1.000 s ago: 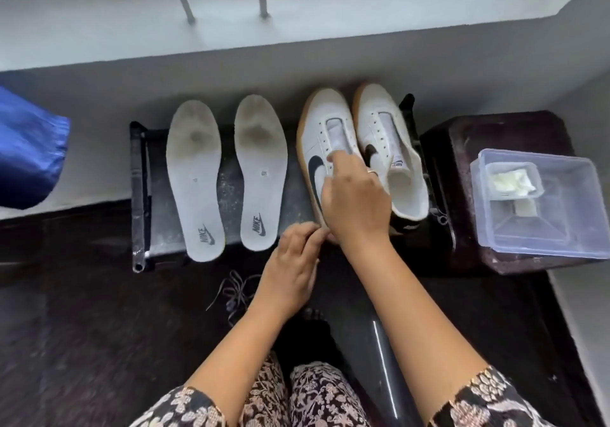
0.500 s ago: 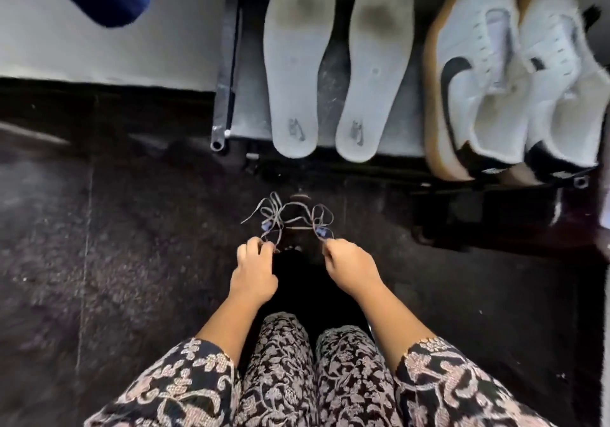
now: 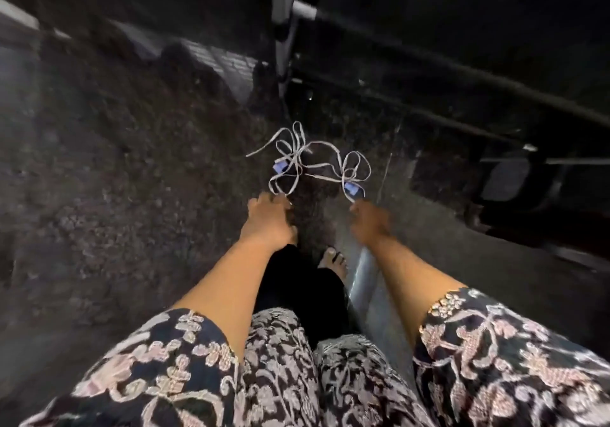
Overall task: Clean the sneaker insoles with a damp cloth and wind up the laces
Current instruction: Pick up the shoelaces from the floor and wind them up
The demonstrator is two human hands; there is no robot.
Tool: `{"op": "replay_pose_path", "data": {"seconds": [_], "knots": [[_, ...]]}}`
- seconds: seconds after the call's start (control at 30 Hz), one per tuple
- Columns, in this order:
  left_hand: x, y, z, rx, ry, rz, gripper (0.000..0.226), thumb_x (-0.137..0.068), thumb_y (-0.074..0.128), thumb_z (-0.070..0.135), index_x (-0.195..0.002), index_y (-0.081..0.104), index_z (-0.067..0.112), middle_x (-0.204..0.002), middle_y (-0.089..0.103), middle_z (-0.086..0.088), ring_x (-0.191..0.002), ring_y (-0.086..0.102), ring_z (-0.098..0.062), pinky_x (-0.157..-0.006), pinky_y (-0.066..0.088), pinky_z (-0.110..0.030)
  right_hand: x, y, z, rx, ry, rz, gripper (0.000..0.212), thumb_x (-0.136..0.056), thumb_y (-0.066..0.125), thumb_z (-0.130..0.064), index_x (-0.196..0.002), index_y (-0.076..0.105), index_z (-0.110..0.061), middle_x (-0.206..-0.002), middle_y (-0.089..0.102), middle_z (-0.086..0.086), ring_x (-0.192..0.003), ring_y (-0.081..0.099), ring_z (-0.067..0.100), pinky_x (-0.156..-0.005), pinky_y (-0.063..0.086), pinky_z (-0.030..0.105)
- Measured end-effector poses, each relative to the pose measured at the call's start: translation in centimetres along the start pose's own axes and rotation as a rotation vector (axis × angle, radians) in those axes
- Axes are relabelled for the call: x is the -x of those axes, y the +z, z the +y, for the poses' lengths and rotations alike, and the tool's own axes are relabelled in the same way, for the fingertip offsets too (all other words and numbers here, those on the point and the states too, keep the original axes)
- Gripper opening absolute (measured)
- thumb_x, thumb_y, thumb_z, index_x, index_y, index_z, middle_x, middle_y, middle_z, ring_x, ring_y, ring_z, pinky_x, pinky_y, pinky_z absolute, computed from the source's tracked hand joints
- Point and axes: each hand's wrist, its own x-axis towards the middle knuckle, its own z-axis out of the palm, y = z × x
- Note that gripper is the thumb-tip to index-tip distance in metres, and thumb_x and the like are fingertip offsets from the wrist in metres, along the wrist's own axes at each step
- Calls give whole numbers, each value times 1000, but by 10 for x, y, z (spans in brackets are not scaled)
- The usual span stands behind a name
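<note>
Left hand (image 3: 269, 220), right hand (image 3: 368, 223) at near loops of tangled laces (image 3: 297, 159) on floor (image 3: 132, 162); grip unreadable through blur. Best: lift one lace free before winding.

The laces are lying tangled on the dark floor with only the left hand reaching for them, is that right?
Not quite. Both hands reach for the laces: the left hand at one end, the right hand at the other, as the head view shows. The rest holds.
</note>
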Motion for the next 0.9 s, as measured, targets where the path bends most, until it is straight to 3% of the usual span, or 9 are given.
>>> {"op": "replay_pose_path", "data": {"seconds": [0.07,0.17,0.3,0.4,0.63,0.73,0.8,0.9], "knots": [[-25,26,-4,13,17,-21,39,-77,63,34,-114,52,24,-123,50,-4,-119,39,-28,-87,33,-32,-30,19,9,1,41,-9,47,-88,50,-6,-134,50,-14,-122,62,13,-114,58,32,-89,43,29],[-61,48,-9,61,24,-71,40,-82,56,18,-121,50,22,-128,46,-9,-124,35,-30,-96,34,-38,-83,46,30,-72,19,64,57,-79,53,6,-134,52,-12,-135,55,12,-124,52,30,-106,39,35],[-103,66,-25,86,23,-5,42,-88,49,11,-130,45,16,-134,37,-13,-128,30,-34,-105,34,-44,-145,72,49,5,30,115,46,-76,58,6,-120,55,-10,-127,57,16,-111,57,39,-95,47,43],[-126,74,-39,79,7,24,41,-88,51,11,-129,48,16,-133,38,-14,-126,33,-35,-105,34,-43,-169,76,45,71,58,175,27,-88,60,-9,-115,55,-7,-122,55,21,-109,56,39,-91,47,43],[-133,91,-49,69,-21,19,43,-89,49,11,-132,45,16,-133,38,-16,-125,34,-37,-103,34,-42,-168,90,46,135,30,262,27,-88,58,-12,-114,54,-8,-118,57,20,-107,57,40,-86,46,43],[-127,88,-47,94,-48,23,43,-89,48,7,-131,46,17,-132,39,-15,-124,34,-36,-101,35,-42,-153,87,45,21,48,295,31,-86,58,-14,-115,53,-5,-118,56,21,-105,57,40,-85,46,42],[-128,81,-47,126,-57,37,42,-87,51,9,-129,49,16,-130,42,-15,-124,37,-36,-102,35,-42,-142,84,43,-74,54,302,23,-84,59,-14,-103,57,-1,-108,59,24,-98,59,40,-81,46,40],[-140,71,-52,148,-72,86,42,-87,53,16,-129,50,13,-127,49,-16,-123,43,-36,-100,37,-42,-132,82,31,-132,40,173,18,-80,58,-20,-74,57,-3,-81,62,19,-83,62,35,-67,39,31]]}}
